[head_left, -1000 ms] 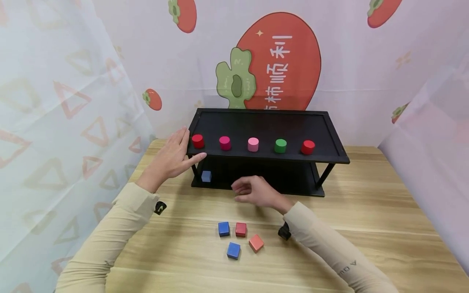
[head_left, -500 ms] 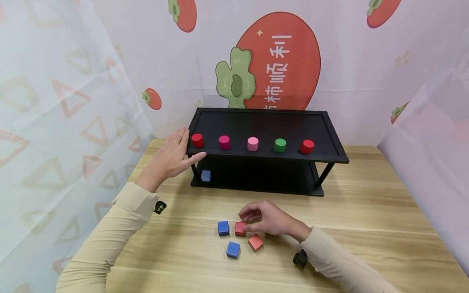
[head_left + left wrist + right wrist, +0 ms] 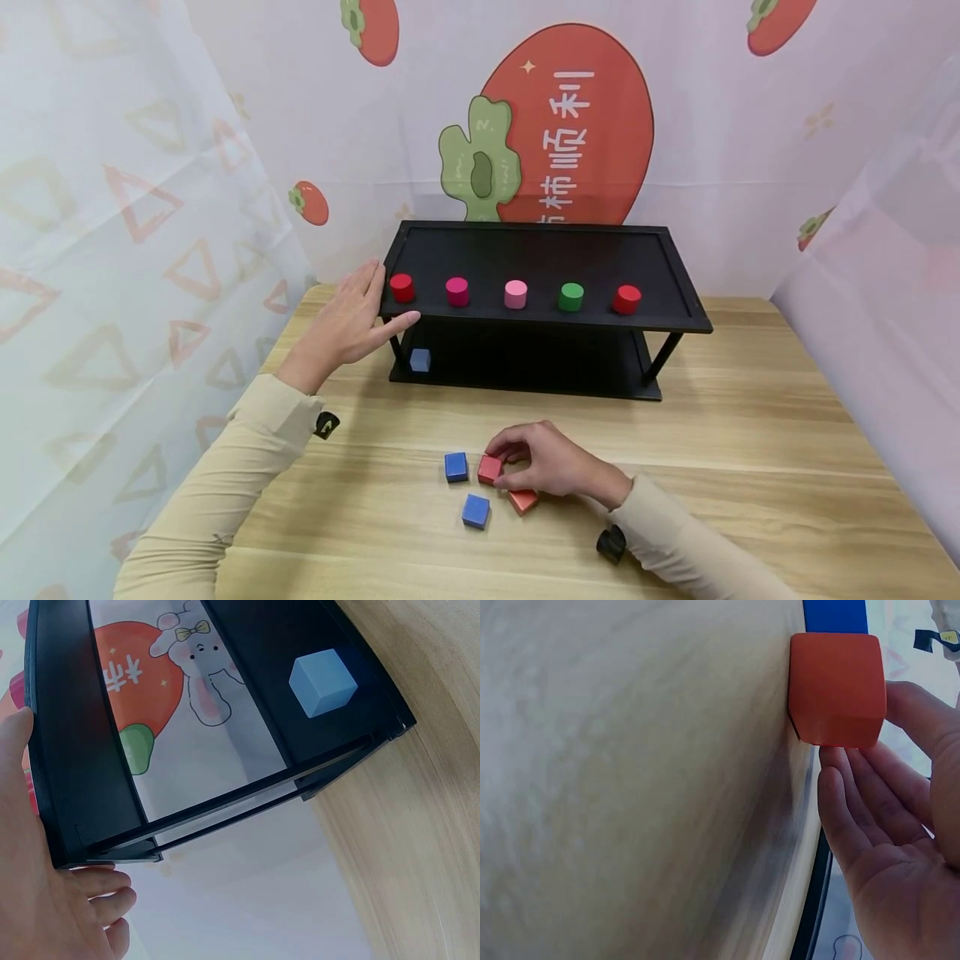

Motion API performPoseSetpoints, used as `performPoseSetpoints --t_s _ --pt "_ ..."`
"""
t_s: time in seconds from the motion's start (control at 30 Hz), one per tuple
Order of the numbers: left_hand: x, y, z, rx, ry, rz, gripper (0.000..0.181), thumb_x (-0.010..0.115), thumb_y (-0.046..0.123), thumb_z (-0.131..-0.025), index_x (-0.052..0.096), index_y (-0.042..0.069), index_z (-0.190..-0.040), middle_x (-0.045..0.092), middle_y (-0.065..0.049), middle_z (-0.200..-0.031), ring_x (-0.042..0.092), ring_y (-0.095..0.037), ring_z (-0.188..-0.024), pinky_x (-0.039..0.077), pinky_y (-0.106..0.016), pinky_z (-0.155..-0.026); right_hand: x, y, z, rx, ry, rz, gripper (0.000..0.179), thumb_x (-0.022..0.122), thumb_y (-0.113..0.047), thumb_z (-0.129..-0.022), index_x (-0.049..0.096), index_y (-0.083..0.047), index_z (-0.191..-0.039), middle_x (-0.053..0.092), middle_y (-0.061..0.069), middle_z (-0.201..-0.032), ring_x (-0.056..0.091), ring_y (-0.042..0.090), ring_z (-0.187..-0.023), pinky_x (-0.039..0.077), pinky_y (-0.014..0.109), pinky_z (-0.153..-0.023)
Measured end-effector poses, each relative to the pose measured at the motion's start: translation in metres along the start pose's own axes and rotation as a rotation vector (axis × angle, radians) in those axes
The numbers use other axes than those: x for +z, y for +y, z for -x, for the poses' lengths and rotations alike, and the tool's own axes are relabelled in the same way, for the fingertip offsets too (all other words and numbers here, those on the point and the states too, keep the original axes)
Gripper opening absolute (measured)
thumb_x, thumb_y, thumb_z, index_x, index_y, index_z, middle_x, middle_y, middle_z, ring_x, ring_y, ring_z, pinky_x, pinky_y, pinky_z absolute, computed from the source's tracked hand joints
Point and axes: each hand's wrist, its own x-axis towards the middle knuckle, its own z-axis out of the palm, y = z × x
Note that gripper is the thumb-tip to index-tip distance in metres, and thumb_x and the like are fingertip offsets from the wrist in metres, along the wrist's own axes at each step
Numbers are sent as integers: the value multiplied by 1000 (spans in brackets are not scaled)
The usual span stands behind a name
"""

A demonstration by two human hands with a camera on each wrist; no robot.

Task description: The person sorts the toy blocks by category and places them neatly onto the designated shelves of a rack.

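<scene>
In the head view my left hand rests at the left end of a black two-tier shelf, fingers along its side and thumb across the front corner. The left wrist view shows this thumb and the fingertips at the shelf's edge. My right hand pinches a red cube on the table between thumb and fingers. An orange-red cube lies partly under that hand and, in the right wrist view, hides the pinched cube. Two blue cubes lie to the left.
Along the shelf's top front stand several cylinders: a red one, a magenta one, a pink one, a green one and another red one. A light blue cube sits on the lower tier's left end. Printed cloth hangs behind.
My right hand has come down from the shelf's front to the cubes and closed its fingers on the red cube, which has turned slightly. My left hand has stayed at the shelf.
</scene>
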Motion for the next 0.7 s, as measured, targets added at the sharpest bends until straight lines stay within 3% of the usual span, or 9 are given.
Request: performPoseSetpoints --t_s 0.27,0.7 --pt "1 0 0 1 1 -5 107 45 72 -102 7 -3 -168 7 -23 -178 8 -42 -166 8 -55 -136 2 -2 1 -18 9 46 27 85 -30 -91 77 -25 -117 74 -14 -111 69 9 -100 59 25 -94" --pt "0 1 1 5 10 -2 107 46 72 -102 8 -4 -168 6 -23 -178 8 -42 -166 8 -55 -136 -1 0 -1 -26 27 2 26 83 -27 -92 78 -27 -118 76 -13 -116 71 5 -104 61 28 -98"
